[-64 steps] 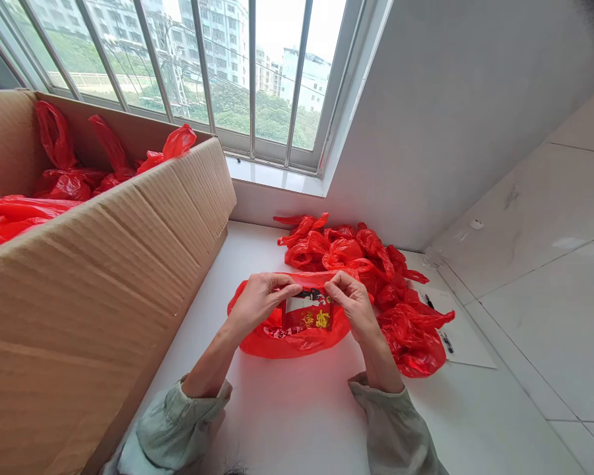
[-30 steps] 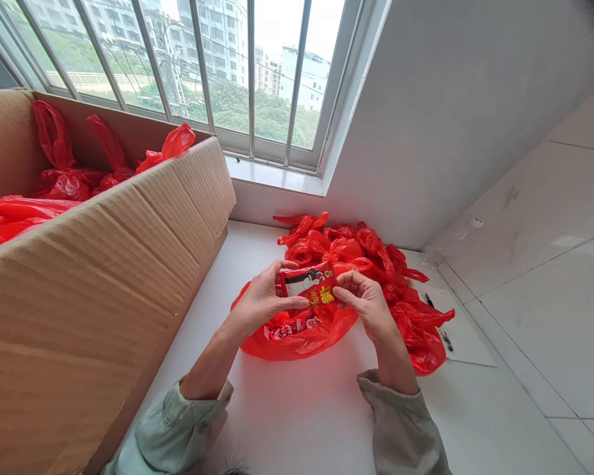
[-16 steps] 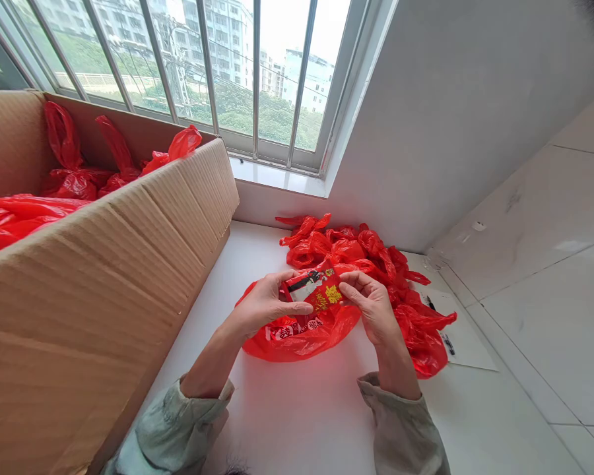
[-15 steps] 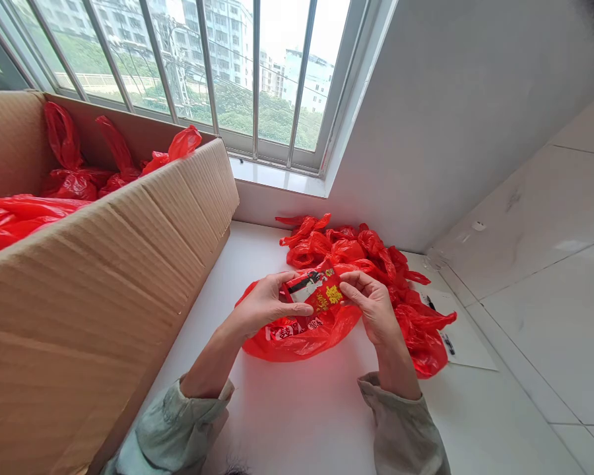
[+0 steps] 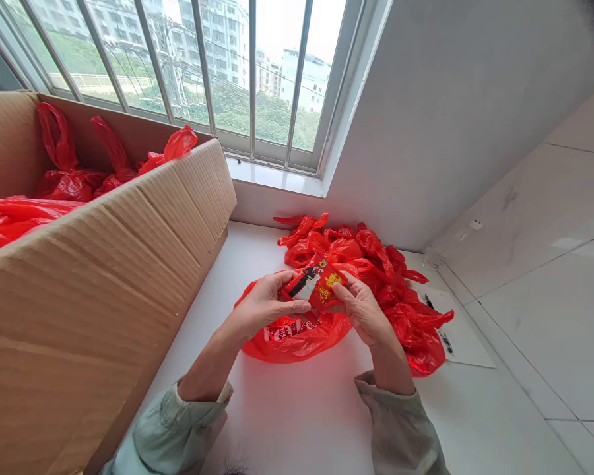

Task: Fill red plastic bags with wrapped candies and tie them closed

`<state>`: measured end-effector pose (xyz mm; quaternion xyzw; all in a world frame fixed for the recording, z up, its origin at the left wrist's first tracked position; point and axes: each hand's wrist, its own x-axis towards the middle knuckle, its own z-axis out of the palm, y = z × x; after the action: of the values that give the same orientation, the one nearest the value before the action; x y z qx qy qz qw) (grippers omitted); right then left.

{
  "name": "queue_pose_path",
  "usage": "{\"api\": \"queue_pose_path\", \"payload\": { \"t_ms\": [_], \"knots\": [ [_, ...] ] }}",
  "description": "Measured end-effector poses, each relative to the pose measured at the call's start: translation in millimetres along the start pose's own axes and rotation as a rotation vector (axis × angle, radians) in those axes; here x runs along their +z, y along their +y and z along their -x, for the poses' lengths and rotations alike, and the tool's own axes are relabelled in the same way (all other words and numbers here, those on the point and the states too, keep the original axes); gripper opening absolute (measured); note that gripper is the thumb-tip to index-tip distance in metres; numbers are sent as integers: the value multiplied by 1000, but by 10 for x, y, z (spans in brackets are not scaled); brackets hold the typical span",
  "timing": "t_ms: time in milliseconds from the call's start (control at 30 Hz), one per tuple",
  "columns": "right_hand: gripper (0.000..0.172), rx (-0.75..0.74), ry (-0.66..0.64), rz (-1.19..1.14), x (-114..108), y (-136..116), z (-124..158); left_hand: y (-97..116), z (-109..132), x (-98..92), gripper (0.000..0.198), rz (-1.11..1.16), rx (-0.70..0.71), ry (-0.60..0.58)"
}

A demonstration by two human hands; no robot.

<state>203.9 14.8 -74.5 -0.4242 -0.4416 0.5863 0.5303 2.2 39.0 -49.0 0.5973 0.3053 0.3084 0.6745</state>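
Both my hands hold a small red packet [image 5: 315, 285] with yellow print and a black-and-white picture, tilted, just above an open red plastic bag [image 5: 297, 336] on the white table [image 5: 301, 415]. My left hand [image 5: 264, 305] pinches the packet's left end between thumb and fingers. My right hand [image 5: 359, 309] grips its right end from below. Another printed item [image 5: 284, 330] shows through the bag's plastic.
A large cardboard box [image 5: 103, 264] full of tied red bags [image 5: 64, 178] stands at the left. A heap of tied red bags [image 5: 371, 270] lies behind and right of my hands. A white sheet with a black pen [image 5: 445, 340] lies at the right. Barred window behind.
The packet has risen out of the open bag and turned from level to tilted, its right end up. Both hands kept hold of it and shifted slightly away from me.
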Motion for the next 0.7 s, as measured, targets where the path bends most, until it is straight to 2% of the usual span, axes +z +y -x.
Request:
{"api": "queue_pose_path", "payload": {
  "t_ms": [300,500,700],
  "knots": [
    [40,-8,-15,64,72,36,33,-5,0,75,17,-158,53,80],
    [41,-4,-36,82,44,29,27,65,91,35,13,-301,48,92],
    [50,-10,20,96,26,28,14,181,243,-43,20,-552,123,247]
  ]
}}
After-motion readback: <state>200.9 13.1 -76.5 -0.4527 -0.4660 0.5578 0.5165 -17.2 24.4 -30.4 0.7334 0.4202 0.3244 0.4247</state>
